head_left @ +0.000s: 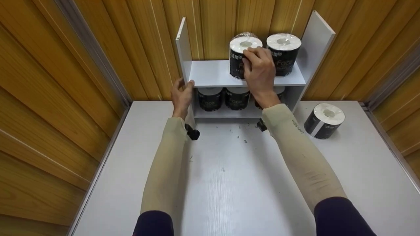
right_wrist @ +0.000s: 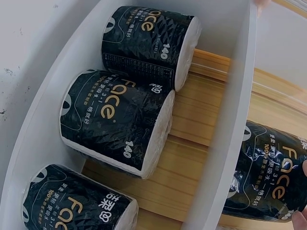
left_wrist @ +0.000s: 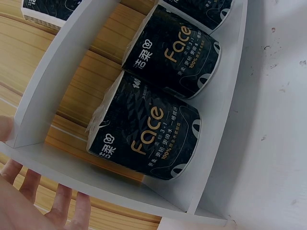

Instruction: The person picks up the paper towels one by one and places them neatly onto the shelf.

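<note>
My left hand [head_left: 182, 98] grips the left side panel [head_left: 183, 49] of a small white two-tier shelf unit, the thumb inside and several fingers on its outer face. On the upper board, a black-wrapped toilet paper roll [head_left: 236, 62] stands upright, with my right hand [head_left: 261, 70] at its front. Bent fingertips touch the front label and top edge. To its right stands a second upper roll [head_left: 285, 60], partly covered by this hand. Below, a left roll [left_wrist: 153, 129], a middle roll [right_wrist: 117, 120] and a right roll [right_wrist: 148, 45] stand in the lower tier.
Another toilet paper roll [head_left: 325, 121] stands on the white table [head_left: 216, 183], right of the unit. The right side panel [head_left: 316, 49] rises beside the upper rolls. Wood-patterned walls [head_left: 220, 29] enclose the back and sides. Small dark specks lie before the unit.
</note>
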A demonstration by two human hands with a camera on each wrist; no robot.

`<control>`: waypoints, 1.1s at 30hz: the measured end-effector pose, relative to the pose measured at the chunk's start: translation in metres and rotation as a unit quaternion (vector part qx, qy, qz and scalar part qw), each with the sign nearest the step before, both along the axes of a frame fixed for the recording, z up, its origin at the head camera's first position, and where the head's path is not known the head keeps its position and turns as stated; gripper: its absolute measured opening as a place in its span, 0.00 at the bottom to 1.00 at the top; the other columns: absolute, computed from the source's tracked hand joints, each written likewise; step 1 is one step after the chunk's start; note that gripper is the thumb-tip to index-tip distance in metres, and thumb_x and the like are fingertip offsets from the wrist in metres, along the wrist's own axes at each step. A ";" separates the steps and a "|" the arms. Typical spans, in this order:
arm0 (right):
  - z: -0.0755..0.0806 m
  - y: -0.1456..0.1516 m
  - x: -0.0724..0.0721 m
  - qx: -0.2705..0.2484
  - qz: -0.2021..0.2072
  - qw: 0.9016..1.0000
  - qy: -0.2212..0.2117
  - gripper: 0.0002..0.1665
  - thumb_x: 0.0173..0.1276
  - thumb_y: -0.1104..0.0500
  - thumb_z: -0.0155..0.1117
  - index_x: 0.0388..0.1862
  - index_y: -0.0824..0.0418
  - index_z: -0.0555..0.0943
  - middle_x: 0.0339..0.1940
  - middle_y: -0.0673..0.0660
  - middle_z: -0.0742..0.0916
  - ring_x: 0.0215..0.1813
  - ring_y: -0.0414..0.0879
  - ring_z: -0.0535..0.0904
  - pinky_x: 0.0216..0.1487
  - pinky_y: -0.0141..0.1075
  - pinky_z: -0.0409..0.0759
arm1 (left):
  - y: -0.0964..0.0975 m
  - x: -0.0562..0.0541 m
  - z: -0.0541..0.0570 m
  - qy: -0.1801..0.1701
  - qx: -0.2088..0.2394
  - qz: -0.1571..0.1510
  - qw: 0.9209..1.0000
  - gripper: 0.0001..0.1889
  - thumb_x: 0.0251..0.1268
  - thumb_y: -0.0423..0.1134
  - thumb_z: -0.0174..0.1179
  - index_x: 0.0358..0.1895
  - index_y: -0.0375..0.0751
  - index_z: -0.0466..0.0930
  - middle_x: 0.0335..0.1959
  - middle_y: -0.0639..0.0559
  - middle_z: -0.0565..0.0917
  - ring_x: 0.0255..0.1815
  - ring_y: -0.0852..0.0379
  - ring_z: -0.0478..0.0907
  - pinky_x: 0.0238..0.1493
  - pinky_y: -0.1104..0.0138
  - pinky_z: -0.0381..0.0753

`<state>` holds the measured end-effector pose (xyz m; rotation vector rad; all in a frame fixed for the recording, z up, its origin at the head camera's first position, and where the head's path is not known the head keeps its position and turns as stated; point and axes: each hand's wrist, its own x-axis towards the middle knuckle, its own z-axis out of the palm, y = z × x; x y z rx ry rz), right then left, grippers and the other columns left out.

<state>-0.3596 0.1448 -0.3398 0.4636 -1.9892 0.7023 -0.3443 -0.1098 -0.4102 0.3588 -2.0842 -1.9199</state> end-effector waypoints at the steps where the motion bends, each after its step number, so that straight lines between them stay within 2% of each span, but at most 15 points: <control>1: 0.000 0.000 0.000 0.000 0.000 1.000 -0.001 0.13 0.78 0.62 0.67 0.55 0.64 0.90 0.54 0.63 0.90 0.60 0.61 0.82 0.68 0.48 0.80 | 0.000 0.000 0.000 -0.002 0.000 0.000 1.000 0.27 0.78 0.50 0.63 0.74 0.47 0.75 0.74 0.47 0.75 0.75 0.50 0.70 0.76 0.54 0.72; 6: 0.001 0.000 -0.002 -0.003 0.000 1.000 -0.004 0.13 0.77 0.62 0.67 0.55 0.64 0.90 0.54 0.63 0.90 0.61 0.61 0.83 0.69 0.48 0.80 | 0.000 0.001 0.000 -0.006 0.000 0.000 1.000 0.27 0.78 0.50 0.63 0.75 0.48 0.74 0.74 0.48 0.75 0.76 0.50 0.70 0.76 0.54 0.72; 14: 0.001 -0.001 -0.005 -0.006 -0.002 1.000 -0.008 0.13 0.78 0.62 0.66 0.56 0.64 0.90 0.55 0.63 0.89 0.61 0.60 0.82 0.69 0.46 0.80 | -0.001 0.000 -0.001 0.010 -0.004 -0.004 1.000 0.27 0.78 0.49 0.63 0.75 0.46 0.75 0.74 0.46 0.75 0.76 0.50 0.69 0.78 0.53 0.70; 19: 0.002 -0.003 -0.007 -0.006 -0.001 1.000 -0.009 0.13 0.78 0.62 0.67 0.56 0.64 0.90 0.55 0.63 0.90 0.61 0.60 0.82 0.69 0.46 0.80 | -0.002 0.000 0.000 0.005 -0.006 0.004 1.000 0.27 0.78 0.49 0.64 0.74 0.47 0.75 0.74 0.47 0.75 0.77 0.50 0.69 0.78 0.53 0.69; 33: 0.004 -0.004 -0.012 -0.008 0.000 1.000 -0.019 0.14 0.79 0.61 0.66 0.57 0.63 0.90 0.55 0.63 0.90 0.62 0.60 0.82 0.69 0.47 0.80 | -0.002 0.002 0.002 -0.005 0.012 -0.006 1.000 0.27 0.79 0.50 0.63 0.75 0.48 0.74 0.75 0.48 0.74 0.77 0.50 0.69 0.77 0.53 0.72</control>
